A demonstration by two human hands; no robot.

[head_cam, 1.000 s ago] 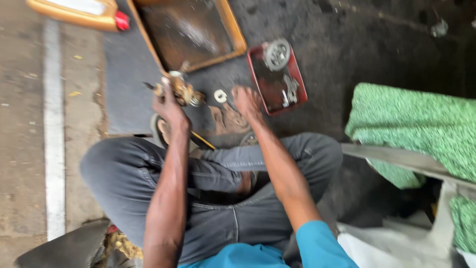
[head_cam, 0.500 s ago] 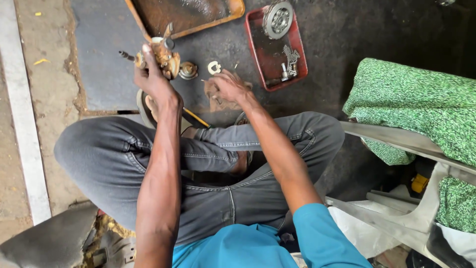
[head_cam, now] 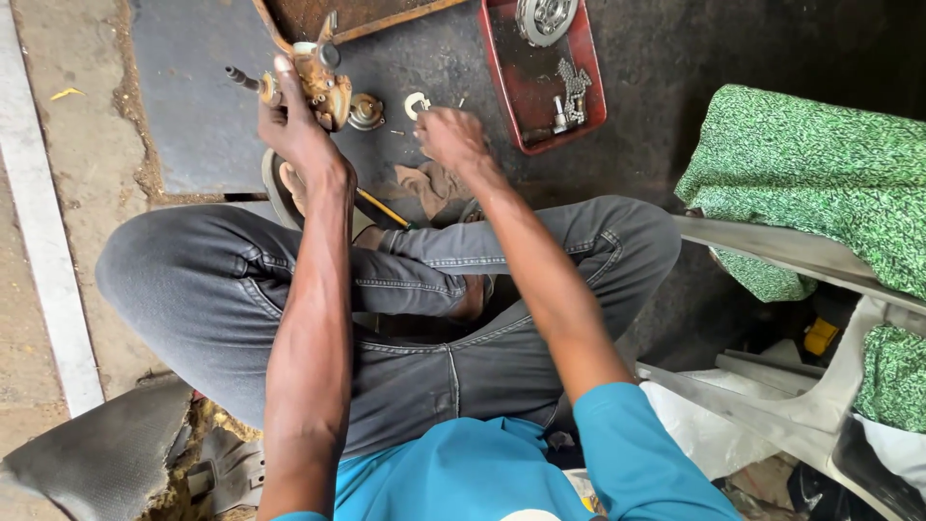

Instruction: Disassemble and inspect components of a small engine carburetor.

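My left hand (head_cam: 294, 130) grips a rusty metal part (head_cam: 323, 82); my right hand (head_cam: 451, 138) curls just beside a small white ring (head_cam: 417, 102) on the floor

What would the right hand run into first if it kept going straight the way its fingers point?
Probably the small white ring-shaped part on the dark floor just beyond the right hand; depth is unclear, and its fingertips may already touch it.
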